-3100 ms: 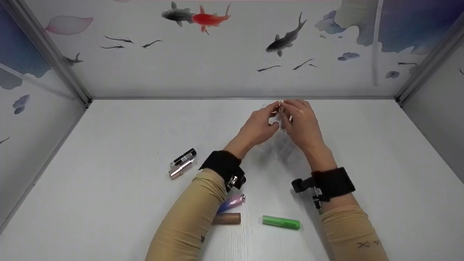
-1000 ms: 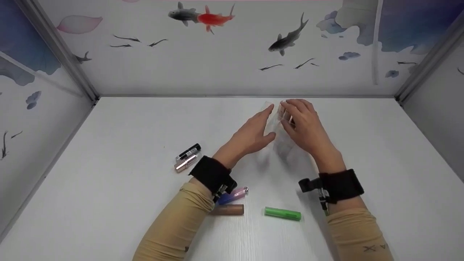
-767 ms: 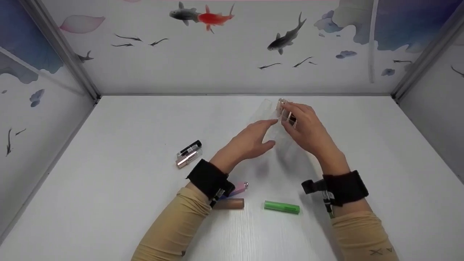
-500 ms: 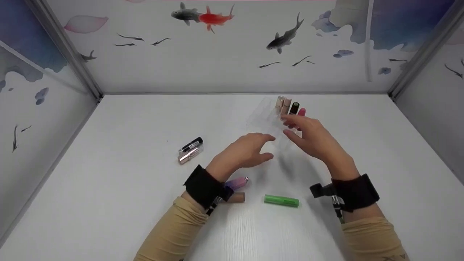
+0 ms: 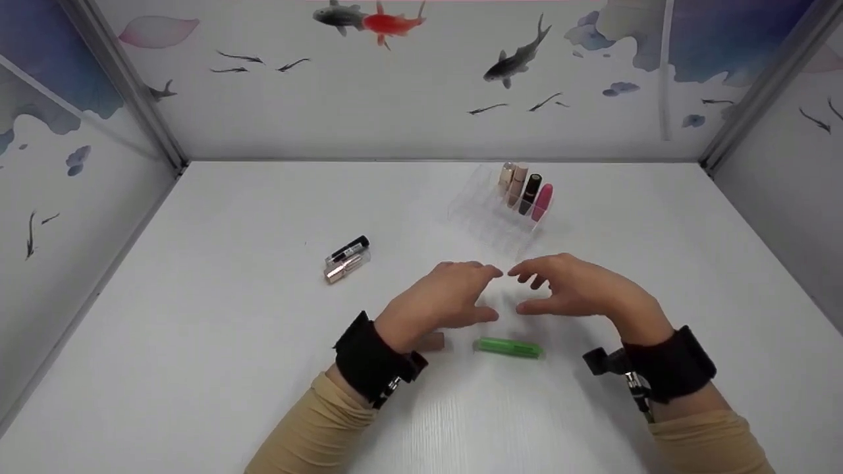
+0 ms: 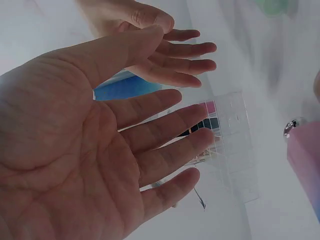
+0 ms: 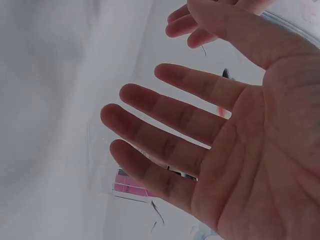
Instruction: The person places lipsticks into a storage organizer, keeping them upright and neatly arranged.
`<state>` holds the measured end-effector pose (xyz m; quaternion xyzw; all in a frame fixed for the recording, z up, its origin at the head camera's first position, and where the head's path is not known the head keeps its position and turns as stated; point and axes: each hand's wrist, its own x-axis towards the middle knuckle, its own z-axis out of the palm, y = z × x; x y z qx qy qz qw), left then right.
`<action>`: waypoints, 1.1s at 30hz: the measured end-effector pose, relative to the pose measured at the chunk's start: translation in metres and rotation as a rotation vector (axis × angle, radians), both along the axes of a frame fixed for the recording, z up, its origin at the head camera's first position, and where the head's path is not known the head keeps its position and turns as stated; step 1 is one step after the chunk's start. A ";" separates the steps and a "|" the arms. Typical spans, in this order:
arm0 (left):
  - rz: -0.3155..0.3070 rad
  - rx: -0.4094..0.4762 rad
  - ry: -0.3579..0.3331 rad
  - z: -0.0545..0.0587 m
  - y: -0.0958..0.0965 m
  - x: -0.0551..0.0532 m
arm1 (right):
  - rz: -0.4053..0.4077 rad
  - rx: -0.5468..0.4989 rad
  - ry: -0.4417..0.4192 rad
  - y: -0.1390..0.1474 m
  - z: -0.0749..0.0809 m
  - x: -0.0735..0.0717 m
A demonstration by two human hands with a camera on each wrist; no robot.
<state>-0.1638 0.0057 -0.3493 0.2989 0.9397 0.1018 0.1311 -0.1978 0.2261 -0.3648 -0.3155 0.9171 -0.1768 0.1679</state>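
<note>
Both hands hover over the table with fingers spread, fingertips close together and nothing held: the left hand (image 5: 435, 299) and the right hand (image 5: 583, 286). Beyond them stands a clear plastic lipstick organizer (image 5: 484, 220). Along its right side, a gold-toned lipstick (image 5: 506, 176), a rose-beige lipstick (image 5: 517, 186), a black lipstick (image 5: 530, 194) and a pink lipstick (image 5: 543, 202) stand tilted in a row. Nearer than the hands lies a green tube (image 5: 508, 347). A brown tube (image 5: 431, 341) is partly covered by the left wrist. The left wrist view shows a pink-and-blue tube (image 6: 306, 150) with a shiny end.
Left of the hands, a black tube (image 5: 349, 250) and a rose-gold lipstick with a clear cap (image 5: 344, 268) lie side by side. A fish-printed wall (image 5: 421, 118) borders the white table (image 5: 230, 316) at the back, with side walls left and right.
The right hand has let go of the lipsticks at the organizer, leaving them standing in it. Both hands have drawn back toward the person. The left wrist now covers the pink-and-blue tube.
</note>
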 end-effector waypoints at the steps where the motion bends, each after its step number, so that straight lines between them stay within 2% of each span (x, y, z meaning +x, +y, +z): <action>1: -0.002 -0.002 -0.006 -0.001 0.000 0.001 | 0.004 0.012 -0.017 0.000 0.000 0.002; 6: -0.024 0.000 -0.031 -0.013 -0.002 0.002 | 0.037 0.085 -0.084 -0.006 -0.006 0.010; 11: -0.091 0.033 -0.051 -0.027 -0.001 0.003 | 0.076 0.127 -0.076 -0.013 -0.012 0.018; 15: -0.134 0.047 -0.056 -0.033 0.003 0.004 | 0.105 0.134 -0.077 -0.017 -0.015 0.023; 19: -0.154 0.024 -0.050 -0.036 0.006 0.005 | 0.110 0.138 -0.098 -0.018 -0.018 0.026; 25: -0.143 0.001 -0.056 -0.038 0.009 0.006 | 0.117 0.128 -0.100 -0.020 -0.020 0.026; 29: -0.109 0.011 -0.057 -0.040 0.011 0.005 | 0.115 0.131 -0.074 -0.020 -0.021 0.024; 33: -0.117 0.033 -0.040 -0.042 0.011 0.005 | 0.091 0.137 -0.077 -0.019 -0.022 0.023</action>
